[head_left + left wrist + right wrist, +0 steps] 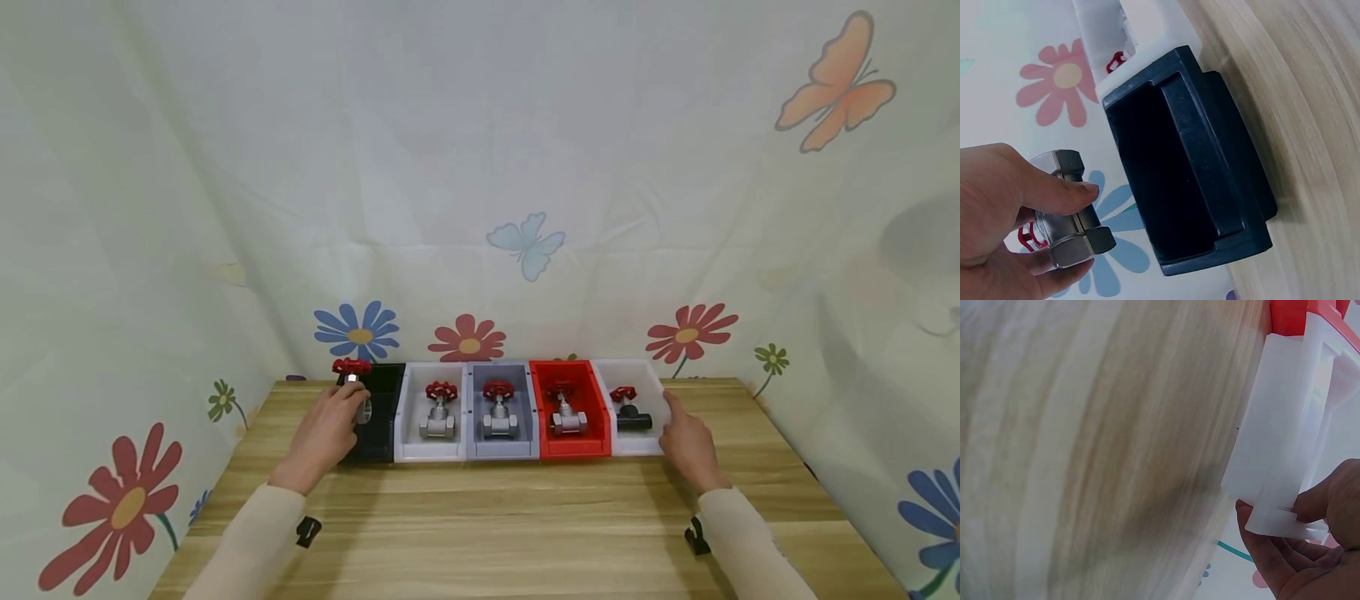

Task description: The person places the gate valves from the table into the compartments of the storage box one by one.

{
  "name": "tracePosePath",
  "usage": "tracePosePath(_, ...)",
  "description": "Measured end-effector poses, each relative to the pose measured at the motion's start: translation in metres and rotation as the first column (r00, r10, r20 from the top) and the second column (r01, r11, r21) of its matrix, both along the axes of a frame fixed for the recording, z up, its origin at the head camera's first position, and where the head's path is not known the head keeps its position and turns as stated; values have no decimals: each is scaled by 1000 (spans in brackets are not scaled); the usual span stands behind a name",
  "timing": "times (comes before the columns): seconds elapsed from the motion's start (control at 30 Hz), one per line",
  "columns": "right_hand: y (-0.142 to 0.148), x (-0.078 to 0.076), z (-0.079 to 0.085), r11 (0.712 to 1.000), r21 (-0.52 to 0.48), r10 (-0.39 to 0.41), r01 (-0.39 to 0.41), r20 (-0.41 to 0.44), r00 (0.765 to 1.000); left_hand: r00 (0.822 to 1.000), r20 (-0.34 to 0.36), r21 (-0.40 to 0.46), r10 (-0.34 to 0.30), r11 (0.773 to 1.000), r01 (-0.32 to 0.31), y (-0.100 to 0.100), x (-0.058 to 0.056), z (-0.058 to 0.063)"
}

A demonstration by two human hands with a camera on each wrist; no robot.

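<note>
My left hand (322,437) holds a gate valve (1072,247) with a red handwheel and a silver metal body, thumb on one side and fingers on the other. The valve is raised near the left side of the black bin (1235,156), whose inside looks dark and bare. At the other end of the row, my right hand (688,442) grips the side wall of the white bin (1266,425), with the thumb over its rim and the fingers outside. Within that bin lies a black-bodied valve (633,422) with a red handwheel.
Between the end bins stand another white bin (408,400), a grey bin (478,383) and a red bin (600,408). Each holds a silver valve with a red handwheel. The joined row stands on a wooden table (495,517), before a flowered curtain (450,167).
</note>
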State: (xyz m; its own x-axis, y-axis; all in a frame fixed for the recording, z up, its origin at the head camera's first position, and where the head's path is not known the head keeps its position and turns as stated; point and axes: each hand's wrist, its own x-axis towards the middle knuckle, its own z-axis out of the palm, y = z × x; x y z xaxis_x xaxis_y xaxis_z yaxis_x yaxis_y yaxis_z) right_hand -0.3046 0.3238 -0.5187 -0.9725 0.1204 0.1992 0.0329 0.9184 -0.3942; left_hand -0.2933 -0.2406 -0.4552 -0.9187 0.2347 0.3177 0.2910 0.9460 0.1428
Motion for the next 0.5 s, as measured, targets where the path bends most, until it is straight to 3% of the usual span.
tracePosePath(0.5,-1,-2,-1,1000,-4,-19,19,18,1000,1000,-17,29,-9,1000,10,-1,-24,-19)
